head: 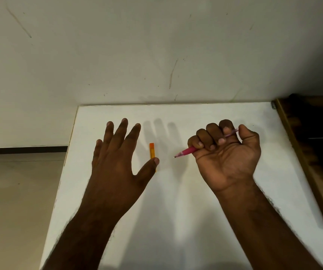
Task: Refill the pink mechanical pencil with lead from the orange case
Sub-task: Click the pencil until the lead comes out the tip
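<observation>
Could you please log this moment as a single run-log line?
right hand: grips pink pencil, tip leftward | left hand: spread, thumb over orange case | case lies on white table

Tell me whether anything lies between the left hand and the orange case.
Nothing visible does. The left hand is open with fingers spread, and its thumb overlaps the near end of the orange case on the white table. The right hand grips the pink pencil off to the side.

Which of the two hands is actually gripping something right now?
The right hand: its fingers curl around the pink mechanical pencil. The left hand is spread flat, thumb beside the orange case.
</observation>
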